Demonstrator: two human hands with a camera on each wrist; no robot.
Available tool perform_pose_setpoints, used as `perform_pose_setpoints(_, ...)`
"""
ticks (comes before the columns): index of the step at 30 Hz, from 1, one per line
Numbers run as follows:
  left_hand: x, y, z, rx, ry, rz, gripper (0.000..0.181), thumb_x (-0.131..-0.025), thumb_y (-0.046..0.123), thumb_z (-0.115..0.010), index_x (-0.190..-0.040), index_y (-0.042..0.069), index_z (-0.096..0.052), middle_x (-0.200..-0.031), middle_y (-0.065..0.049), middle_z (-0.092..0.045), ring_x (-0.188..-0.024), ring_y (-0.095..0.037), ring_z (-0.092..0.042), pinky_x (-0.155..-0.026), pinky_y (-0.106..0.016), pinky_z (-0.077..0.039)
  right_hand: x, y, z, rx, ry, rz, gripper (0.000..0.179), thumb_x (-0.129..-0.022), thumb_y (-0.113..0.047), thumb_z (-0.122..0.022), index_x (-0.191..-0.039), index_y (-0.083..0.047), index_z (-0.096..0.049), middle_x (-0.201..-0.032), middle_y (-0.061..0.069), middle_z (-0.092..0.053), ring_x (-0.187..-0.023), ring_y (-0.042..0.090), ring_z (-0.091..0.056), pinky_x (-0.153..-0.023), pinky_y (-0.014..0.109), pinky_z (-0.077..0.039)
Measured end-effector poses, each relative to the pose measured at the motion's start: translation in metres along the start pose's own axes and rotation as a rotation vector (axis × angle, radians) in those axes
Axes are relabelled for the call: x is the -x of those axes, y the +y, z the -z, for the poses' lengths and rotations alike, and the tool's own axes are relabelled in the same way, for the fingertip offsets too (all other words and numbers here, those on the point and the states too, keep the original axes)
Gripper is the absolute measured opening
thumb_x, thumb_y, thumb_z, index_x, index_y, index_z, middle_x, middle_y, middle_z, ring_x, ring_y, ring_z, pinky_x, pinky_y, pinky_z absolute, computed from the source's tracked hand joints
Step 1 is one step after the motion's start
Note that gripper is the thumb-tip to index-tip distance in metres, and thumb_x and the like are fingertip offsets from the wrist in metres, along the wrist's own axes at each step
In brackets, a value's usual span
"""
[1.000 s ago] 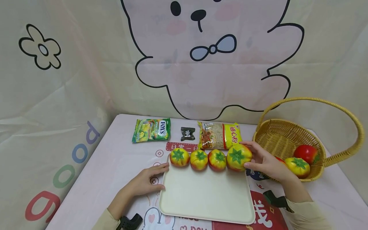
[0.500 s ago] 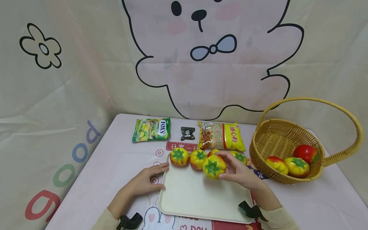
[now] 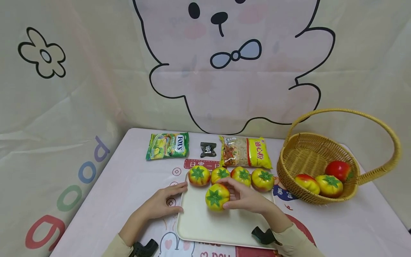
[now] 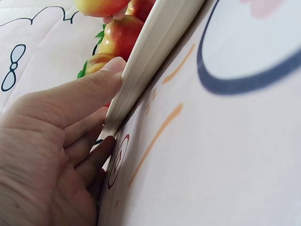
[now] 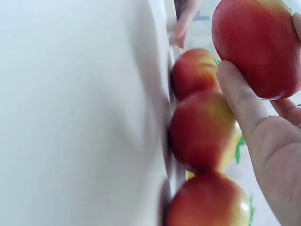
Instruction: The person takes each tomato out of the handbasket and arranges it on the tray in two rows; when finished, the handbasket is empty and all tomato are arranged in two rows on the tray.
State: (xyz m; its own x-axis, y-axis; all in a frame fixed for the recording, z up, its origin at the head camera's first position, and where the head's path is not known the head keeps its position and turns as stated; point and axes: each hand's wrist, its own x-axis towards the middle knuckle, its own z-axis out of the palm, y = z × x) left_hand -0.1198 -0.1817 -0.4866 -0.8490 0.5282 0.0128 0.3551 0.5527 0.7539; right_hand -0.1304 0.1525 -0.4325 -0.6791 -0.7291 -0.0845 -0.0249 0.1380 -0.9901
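My right hand (image 3: 245, 198) holds a red-and-yellow fruit (image 3: 217, 197) with a green star-shaped leaf top, over the left half of a cream tray (image 3: 224, 228). In the right wrist view the thumb and fingers grip the fruit (image 5: 256, 47) from its side. Several like fruits stand in a row along the tray's far edge, from the leftmost fruit (image 3: 199, 175) to the rightmost fruit (image 3: 263, 180); the right hand partly covers the row. Fairly straight fingers of my left hand (image 3: 160, 203) rest against the tray's left side, with the thumb at the rim (image 4: 146, 56).
To the right stands a wicker basket (image 3: 313, 160) with a tall handle, holding a red fruit (image 3: 338, 170) and two yellow-red ones. Behind the tray lie a green candy bag (image 3: 168, 145), a small black packet (image 3: 208, 149) and a yellow pasta bag (image 3: 245, 152).
The right hand sets a fruit at the row's right end, moves left and now holds another fruit lower over the tray. The left hand stays at the tray's side.
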Motion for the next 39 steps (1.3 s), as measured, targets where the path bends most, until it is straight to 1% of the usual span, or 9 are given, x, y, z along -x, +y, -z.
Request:
perform_pose_setpoints(5,0.0,0.001,0.0,0.009,-0.002,-0.014,0.069,-0.077,0.044,-0.075,-0.136,0.016,-0.053,-0.148,0.009,-0.042,-0.14,-0.025,-0.033,-0.115,-0.05,-0.026,-0.009,0.005,-0.005,0.012,-0.016,-0.008,0.06,-0.088,-0.014,-0.067,-0.14,-0.006,-0.036,-0.14,0.014,-0.043,-0.121,0.022,-0.049,-0.099,0.026,-0.05)
perform_pose_setpoints(11,0.001,0.002,0.002,0.011,-0.007,-0.008,0.068,-0.077,0.043,-0.075,-0.137,0.018,-0.052,-0.149,0.01,-0.04,-0.141,-0.024,-0.033,-0.115,-0.049,-0.026,-0.019,0.009,-0.011,0.017,-0.034,-0.03,0.06,-0.088,-0.017,-0.067,-0.14,-0.007,-0.038,-0.139,0.012,-0.046,-0.12,0.024,-0.052,-0.097,0.025,-0.05)
perform_pose_setpoints(16,0.001,0.001,0.002,0.007,-0.009,-0.009,0.068,-0.077,0.044,-0.074,-0.137,0.02,-0.052,-0.149,0.011,-0.039,-0.141,-0.023,-0.033,-0.115,-0.05,-0.026,-0.025,0.008,-0.017,0.009,-0.063,-0.059,0.06,-0.087,-0.018,-0.068,-0.139,-0.009,-0.04,-0.138,0.011,-0.047,-0.121,0.024,-0.052,-0.099,0.025,-0.05)
perform_pose_setpoints(19,0.001,0.001,0.002,0.005,-0.01,-0.009,0.067,-0.077,0.044,-0.074,-0.136,0.021,-0.053,-0.149,0.012,-0.039,-0.141,-0.022,-0.033,-0.115,-0.049,-0.026,-0.027,0.007,-0.021,0.014,-0.077,-0.08,0.061,-0.087,-0.02,-0.069,-0.14,-0.01,-0.04,-0.137,0.01,-0.049,-0.122,0.022,-0.051,-0.1,0.025,-0.048)
perform_pose_setpoints(24,0.001,0.001,0.002,0.007,-0.008,-0.006,0.066,-0.077,0.044,-0.074,-0.136,0.021,-0.054,-0.149,0.011,-0.039,-0.14,-0.023,-0.033,-0.115,-0.049,-0.026,-0.032,0.006,-0.025,0.052,-0.1,-0.102,0.061,-0.087,-0.023,-0.07,-0.139,-0.012,-0.041,-0.134,0.006,-0.052,-0.121,0.018,-0.052,-0.101,0.023,-0.047)
perform_pose_setpoints(32,0.003,0.0,0.0,0.009,-0.002,0.007,0.066,-0.077,0.046,-0.074,-0.136,0.022,-0.053,-0.149,0.011,-0.039,-0.14,-0.023,-0.033,-0.115,-0.05,-0.026,-0.042,0.008,-0.03,0.099,-0.138,-0.112,0.058,-0.086,-0.02,-0.07,-0.138,-0.017,-0.043,-0.133,0.001,-0.051,-0.121,0.015,-0.05,-0.1,0.017,-0.044)
perform_pose_setpoints(39,0.002,0.0,0.0,0.003,0.004,-0.012,0.067,-0.077,0.045,-0.074,-0.136,0.021,-0.054,-0.149,0.01,-0.04,-0.14,-0.024,-0.034,-0.114,-0.05,-0.027,-0.047,0.009,-0.033,0.177,-0.157,-0.131,0.059,-0.086,-0.024,-0.07,-0.138,-0.02,-0.044,-0.133,-0.004,-0.052,-0.12,0.012,-0.049,-0.103,0.018,-0.041)
